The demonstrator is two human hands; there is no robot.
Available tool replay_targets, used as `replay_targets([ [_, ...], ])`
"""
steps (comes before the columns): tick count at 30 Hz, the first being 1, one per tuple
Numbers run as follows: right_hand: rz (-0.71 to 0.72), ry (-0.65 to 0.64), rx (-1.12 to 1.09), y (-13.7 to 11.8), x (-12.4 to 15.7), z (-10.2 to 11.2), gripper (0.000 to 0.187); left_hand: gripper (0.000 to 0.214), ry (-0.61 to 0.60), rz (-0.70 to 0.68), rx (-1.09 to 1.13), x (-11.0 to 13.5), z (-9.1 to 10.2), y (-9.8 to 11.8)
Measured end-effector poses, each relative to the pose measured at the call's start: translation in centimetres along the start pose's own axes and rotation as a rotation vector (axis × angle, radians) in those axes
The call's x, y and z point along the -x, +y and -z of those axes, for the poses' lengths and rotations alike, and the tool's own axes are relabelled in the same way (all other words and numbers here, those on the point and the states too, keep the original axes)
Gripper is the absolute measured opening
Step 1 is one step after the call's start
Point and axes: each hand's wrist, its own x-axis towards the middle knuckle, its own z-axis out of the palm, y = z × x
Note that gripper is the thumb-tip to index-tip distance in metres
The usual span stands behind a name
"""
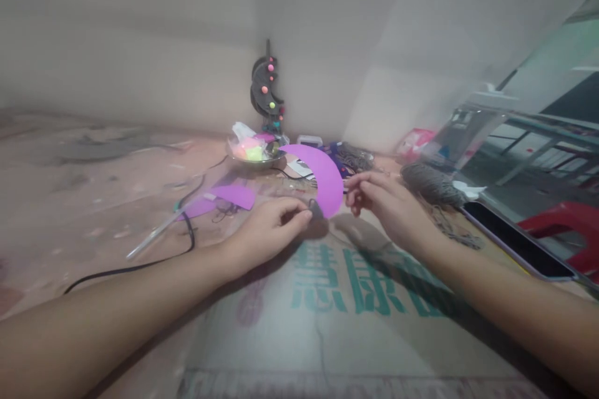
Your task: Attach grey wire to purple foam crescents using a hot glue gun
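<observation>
A purple crescent cutout (330, 182), seemingly paper or card, stands curved in the middle of the head view, and grey yarn (316, 209) is wound around its lower end. My left hand (276, 224) pinches that wrapped end between thumb and fingers. Just right of the crescent is my right hand (374, 193), its fingers bent and drawn together. Whatever they hold is too fine or blurred to make out. Under both hands lies a pale board (271, 343) with green printed characters.
Left lie purple pieces (234, 195), a clear stick (156, 237) and a black cord (116, 271). Behind stand a bowl (257, 162) of colourful items and a dark crescent ornament (266, 90) with coloured balls. Right are a grey yarn ball (430, 186), a phone (519, 240) and a red stool (561, 227).
</observation>
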Motion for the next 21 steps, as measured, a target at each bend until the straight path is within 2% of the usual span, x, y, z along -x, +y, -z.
replay_targets([
  [4, -0.19, -0.12, -0.085, 0.1, 2.2, -2.0, 0.031, 0.026, 0.008, -0.044, 0.009, 0.3, -0.6, 0.2],
  [11, -0.175, -0.108, 0.013, 0.5, 2.8, -2.8, 0.034, 0.025, -0.042, -0.079, 0.0, 0.6, -1.3, 0.0],
  [17, -0.232, -0.156, -0.044, 0.7, 3.1, -2.9, 0.031, 0.027, 0.103, -0.015, 0.255, 0.4, -1.2, -0.4],
  [21, -0.244, -0.179, -0.037, 0.8, 3.3, -3.0, 0.029, 0.03, 0.007, -0.041, 0.362, 0.1, -1.4, -1.0],
])
